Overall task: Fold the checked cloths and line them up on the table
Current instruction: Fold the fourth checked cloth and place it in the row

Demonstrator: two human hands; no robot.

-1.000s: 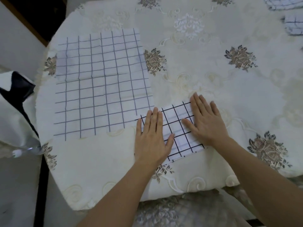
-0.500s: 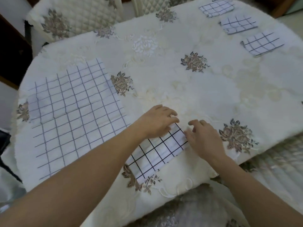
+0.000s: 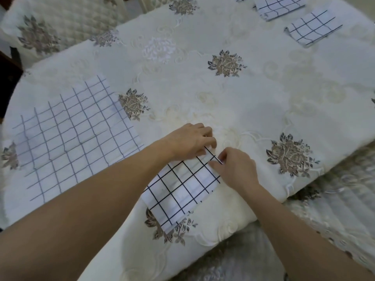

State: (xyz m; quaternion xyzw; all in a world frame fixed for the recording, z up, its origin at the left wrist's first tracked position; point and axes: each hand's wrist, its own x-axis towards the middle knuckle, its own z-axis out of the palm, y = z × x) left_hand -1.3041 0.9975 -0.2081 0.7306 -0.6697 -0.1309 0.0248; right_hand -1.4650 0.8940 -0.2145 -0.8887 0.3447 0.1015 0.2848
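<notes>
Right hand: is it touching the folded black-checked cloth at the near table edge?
Touching. The head view shows the right hand with thumb and fingertips pinching the far corner of the folded black-checked cloth, no gap between them.

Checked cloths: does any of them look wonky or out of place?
Yes. The folded cloth held by left hand and right hand lies slanted near the table edge, far from the folded row far right. One large cloth lies unfolded.
</notes>
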